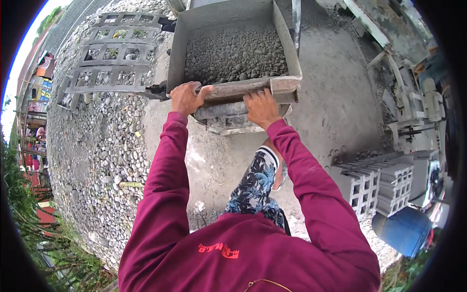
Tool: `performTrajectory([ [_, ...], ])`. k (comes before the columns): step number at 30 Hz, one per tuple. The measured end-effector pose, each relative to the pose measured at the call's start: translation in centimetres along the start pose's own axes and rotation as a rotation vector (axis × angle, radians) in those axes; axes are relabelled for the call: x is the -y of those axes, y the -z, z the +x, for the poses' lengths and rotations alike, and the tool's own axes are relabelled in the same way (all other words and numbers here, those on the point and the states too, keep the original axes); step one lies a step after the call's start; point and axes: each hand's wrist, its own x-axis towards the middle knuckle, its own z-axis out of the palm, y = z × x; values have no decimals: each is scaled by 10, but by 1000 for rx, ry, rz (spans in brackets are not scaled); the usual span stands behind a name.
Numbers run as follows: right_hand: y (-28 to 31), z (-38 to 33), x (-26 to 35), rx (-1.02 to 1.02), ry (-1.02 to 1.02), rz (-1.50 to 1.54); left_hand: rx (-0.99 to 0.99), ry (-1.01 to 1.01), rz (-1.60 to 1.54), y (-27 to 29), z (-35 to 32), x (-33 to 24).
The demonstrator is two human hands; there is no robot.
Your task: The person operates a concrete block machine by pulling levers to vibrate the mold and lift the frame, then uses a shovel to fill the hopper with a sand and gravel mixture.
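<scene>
Box (287, 48) full of little gray stones (236, 53) is right in front of the person. Both hands curl tight on its near edge, the left hand (187, 99) by the left corner, the right hand (262, 108) nearer the right. Farther off, leftward, a gray frame (116, 62) has square holes.

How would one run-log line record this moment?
left hand: gripping near edge of box | right hand: gripping same edge | inside: gravel | right: stacked hollow blocks

A maroon long-sleeved top (250, 265) is worn with leaf-patterned shorts (249, 189).
</scene>
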Motion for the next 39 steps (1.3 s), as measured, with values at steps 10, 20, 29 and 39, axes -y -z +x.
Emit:
performTrajectory([
  [10,-9,-10,7,11,-78,48,154,101,68,3,-4,4],
  [20,2,-7,15,56,-168,-30,190,114,69,-1,0,6],
  [29,3,-16,28,136,-200,-83,18,-26,79,-2,-15,9],
  [39,10,-9,32,210,-161,-72,35,-3,89,0,-15,24],
])
